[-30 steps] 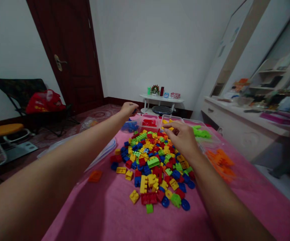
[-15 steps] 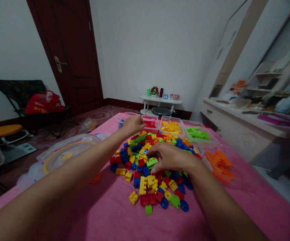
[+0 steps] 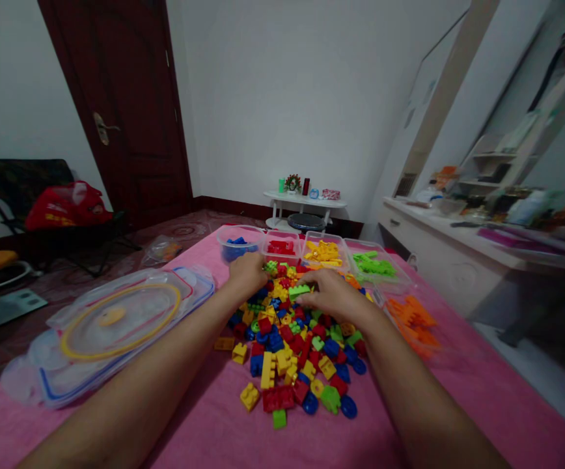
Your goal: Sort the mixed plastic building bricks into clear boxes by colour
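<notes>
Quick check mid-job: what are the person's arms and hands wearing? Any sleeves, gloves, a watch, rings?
Nothing shows on them. The left hand and right hand are bare, without gloves, and no ring is visible, though the dim picture is soft there. The left forearm and right forearm are uncovered down to the frame's bottom edge: no sleeve, watch, strap or marking in view.

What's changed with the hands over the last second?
The left hand drew back from the blue tub to the far edge of the brick pile. The right hand dropped from over the yellow tub into the pile and now pinches a green brick. Both tubs, the clear lids and the loose orange bricks stayed put.
</notes>
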### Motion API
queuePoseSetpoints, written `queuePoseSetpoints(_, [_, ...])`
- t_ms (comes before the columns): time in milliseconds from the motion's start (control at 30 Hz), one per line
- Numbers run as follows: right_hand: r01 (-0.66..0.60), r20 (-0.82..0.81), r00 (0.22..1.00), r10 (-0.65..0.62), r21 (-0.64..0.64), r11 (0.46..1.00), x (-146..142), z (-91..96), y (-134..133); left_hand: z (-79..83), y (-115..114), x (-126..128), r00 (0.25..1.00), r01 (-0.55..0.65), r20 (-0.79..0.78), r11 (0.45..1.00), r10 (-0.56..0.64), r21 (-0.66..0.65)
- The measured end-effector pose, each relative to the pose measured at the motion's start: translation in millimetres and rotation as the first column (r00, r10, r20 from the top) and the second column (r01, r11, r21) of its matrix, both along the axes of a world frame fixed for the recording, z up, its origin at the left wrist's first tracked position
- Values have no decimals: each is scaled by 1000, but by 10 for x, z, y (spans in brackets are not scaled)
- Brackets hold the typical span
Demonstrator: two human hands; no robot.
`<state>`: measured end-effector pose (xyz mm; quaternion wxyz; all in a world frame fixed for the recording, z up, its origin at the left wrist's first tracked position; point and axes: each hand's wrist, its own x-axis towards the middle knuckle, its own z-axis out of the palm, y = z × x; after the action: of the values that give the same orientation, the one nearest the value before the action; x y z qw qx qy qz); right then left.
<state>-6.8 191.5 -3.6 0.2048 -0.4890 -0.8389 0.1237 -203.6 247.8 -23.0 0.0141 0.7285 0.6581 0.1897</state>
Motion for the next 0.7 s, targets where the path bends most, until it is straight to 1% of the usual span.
queuePoseSetpoints(33, [53,-67,996,-51,31,998,0,10,16,15,0,-8,995,45,84,999,-45,-2])
queuePoseSetpoints(67, [100,-155,984,-93,40,994,-7,17,28,35,-2,-9,974,122,195,992,-116,-22])
queuePoseSetpoints(100, [135,-262,957,-126,16,991,-19,22,35,58,-7,0,923,227,330,973,-197,-53])
queuePoseSetpoints(133, [144,-376,915,-150,-45,989,-34,23,38,81,-17,17,839,340,476,937,-263,-83])
queuePoseSetpoints(167, [122,-483,859,-169,-128,984,-47,23,37,101,-32,41,731,441,616,892,-292,-101])
queuePoseSetpoints(200, [76,-572,798,-189,-215,974,-56,21,32,116,-51,71,619,515,731,851,-285,-105])
queuePoseSetpoints(233, [15,-636,744,-204,-289,957,-60,18,25,124,-74,104,518,562,815,822,-259,-96])
queuePoseSetpoints(267, [-48,-677,706,-209,-340,939,-56,15,17,124,-98,138,435,585,871,807,-228,-82])
queuePoseSetpoints(300, [-100,-698,686,-206,-371,923,-46,10,9,117,-122,169,373,593,906,802,-199,-68])
queuePoseSetpoints(333, [-139,-709,677,-198,-387,911,-31,3,2,103,-143,198,328,593,928,803,-175,-57])
queuePoseSetpoints(367, [-160,-715,672,-194,-396,904,-14,-5,-2,83,-159,222,294,590,943,806,-157,-50])
queuePoseSetpoints(433, [-148,-713,671,-206,-401,904,16,-25,0,29,-173,261,245,589,961,807,-127,-43])
queuePoseSetpoints(567, [-22,-683,688,-245,-358,933,14,-65,28,-95,-159,318,179,605,980,795,-89,-39])
queuePoseSetpoints(700, [58,-714,655,-248,-279,958,-41,-79,36,-148,-161,370,120,588,992,808,-39,-40])
